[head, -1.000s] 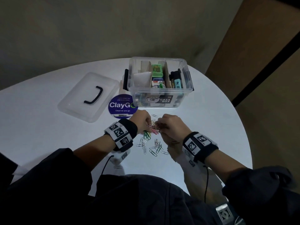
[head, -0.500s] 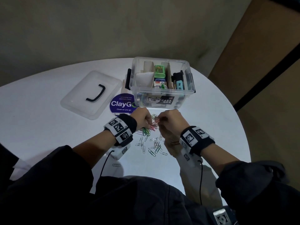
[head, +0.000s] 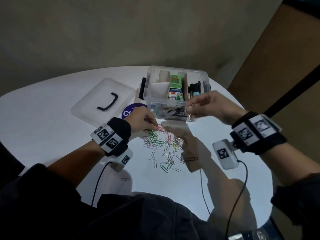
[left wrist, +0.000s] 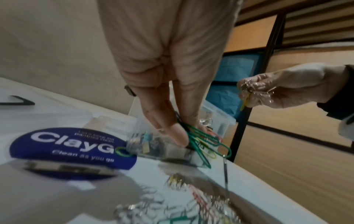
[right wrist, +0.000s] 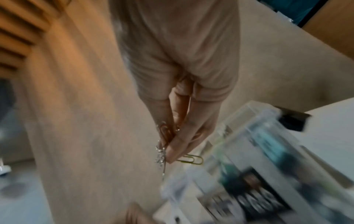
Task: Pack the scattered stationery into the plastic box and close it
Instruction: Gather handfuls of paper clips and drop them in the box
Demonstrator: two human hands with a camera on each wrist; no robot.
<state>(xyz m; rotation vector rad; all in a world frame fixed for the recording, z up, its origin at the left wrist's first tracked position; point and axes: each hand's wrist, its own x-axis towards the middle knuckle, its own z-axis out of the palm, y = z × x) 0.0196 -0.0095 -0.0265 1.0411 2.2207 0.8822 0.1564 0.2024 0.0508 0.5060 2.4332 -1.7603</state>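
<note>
The clear plastic box (head: 206, 80) stands open at the table's far side with stationery inside. Coloured and silver paper clips (head: 164, 149) lie scattered in front of it. My left hand (head: 147, 124) is down at the pile and pinches a bunch of green and red paper clips (left wrist: 201, 141). My right hand (head: 192, 105) is raised at the box's near rim and pinches a small bunch of silver and yellow paper clips (right wrist: 166, 150). The box (right wrist: 258, 151) shows blurred in the right wrist view.
The clear lid (head: 103, 103) with a black handle lies left of the box. A round blue ClayGo sticker (left wrist: 72, 150) sits between lid and box. One clip (head: 125, 179) lies apart near me. The white round table (head: 43, 135) ends close on the right.
My right hand has lifted off the pile with a bunch of clips and moved up to the box's near rim. My left hand stays at the pile, holding clips.
</note>
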